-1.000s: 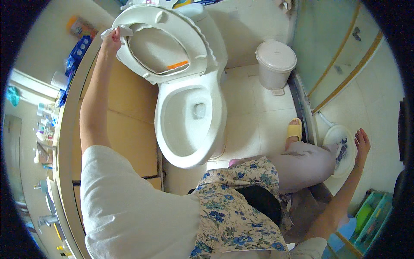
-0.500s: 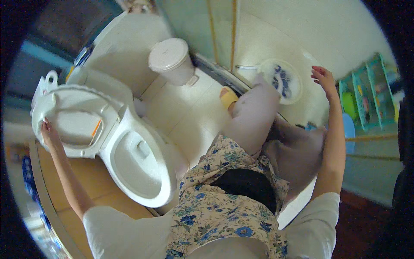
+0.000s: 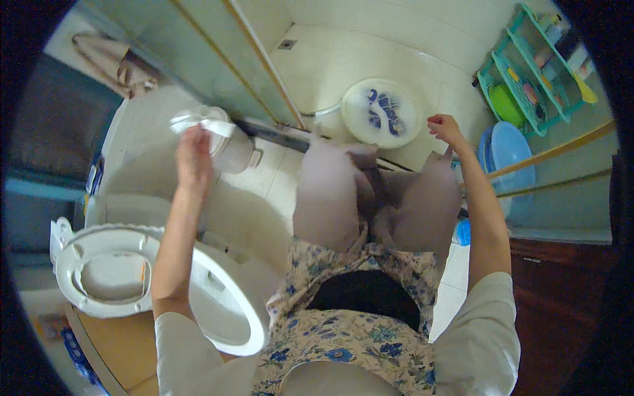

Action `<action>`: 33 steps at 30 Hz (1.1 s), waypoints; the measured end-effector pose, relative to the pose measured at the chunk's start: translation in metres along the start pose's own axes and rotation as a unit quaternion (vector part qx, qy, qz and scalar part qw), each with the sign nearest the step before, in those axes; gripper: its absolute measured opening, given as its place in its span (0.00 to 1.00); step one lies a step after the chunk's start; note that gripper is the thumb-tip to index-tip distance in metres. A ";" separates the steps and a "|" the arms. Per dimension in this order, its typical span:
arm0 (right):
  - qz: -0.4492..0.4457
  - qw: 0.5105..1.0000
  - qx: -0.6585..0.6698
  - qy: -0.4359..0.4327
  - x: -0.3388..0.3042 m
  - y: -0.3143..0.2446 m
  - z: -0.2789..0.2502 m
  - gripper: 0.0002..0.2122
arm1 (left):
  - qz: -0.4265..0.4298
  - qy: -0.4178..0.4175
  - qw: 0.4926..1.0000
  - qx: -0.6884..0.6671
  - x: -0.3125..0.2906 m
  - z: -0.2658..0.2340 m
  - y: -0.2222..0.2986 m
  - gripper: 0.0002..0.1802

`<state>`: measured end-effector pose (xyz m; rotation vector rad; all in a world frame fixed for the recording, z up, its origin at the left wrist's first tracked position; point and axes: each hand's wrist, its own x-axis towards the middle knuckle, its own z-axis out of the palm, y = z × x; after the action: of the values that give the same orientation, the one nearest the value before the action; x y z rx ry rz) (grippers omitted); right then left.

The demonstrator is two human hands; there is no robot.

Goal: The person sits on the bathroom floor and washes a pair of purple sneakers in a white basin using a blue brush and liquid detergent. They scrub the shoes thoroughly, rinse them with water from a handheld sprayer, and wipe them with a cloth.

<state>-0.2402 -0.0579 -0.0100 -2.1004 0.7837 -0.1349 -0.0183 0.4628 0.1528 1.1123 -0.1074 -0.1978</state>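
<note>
My left hand (image 3: 194, 158) reaches over the pale lidded bin (image 3: 234, 152) beside the toilet. Its fingers are closed on a thin white piece (image 3: 216, 127) that looks like tissue, blurred against the bin's lid. My right hand (image 3: 446, 128) hangs in the air above the shower floor, fingers loosely bent and apart, holding nothing. It is nearest to a round white basin (image 3: 411, 113) with dark blue-and-white things in it. The white toilet (image 3: 238, 303) stands at my left, its seat (image 3: 69, 270) raised; my left forearm hides part of the bowl.
A glass partition (image 3: 218, 53) with gold-coloured frames and a low dark sill (image 3: 272, 131) bounds the shower area. At the right are a green rack (image 3: 508, 72) of bottles, blue basins (image 3: 512, 155) and a dark red-brown cabinet (image 3: 555, 290). A drain (image 3: 286, 45) lies in the far floor.
My left hand has left the raised toilet seat and swung right and forward to the bin. My right hand has drawn in, its fingers more bent. The view has turned toward the shower.
</note>
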 end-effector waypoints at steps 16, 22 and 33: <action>0.062 0.956 -0.288 -0.003 0.157 0.091 0.166 0.31 | -0.311 0.035 0.924 0.221 0.173 0.136 -0.391 0.06; 0.100 0.933 -0.345 0.012 0.199 0.129 0.201 0.42 | -0.320 -0.068 0.914 0.240 0.180 0.102 -0.437 0.13; 0.074 0.993 -0.093 0.021 0.192 0.146 0.160 0.46 | -0.302 -0.137 0.926 0.181 0.157 0.191 -0.353 0.09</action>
<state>-0.0995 -0.1199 -0.2554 -2.2094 1.0076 -0.0266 0.0628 0.1109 -0.0820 1.4603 -0.0462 -0.9191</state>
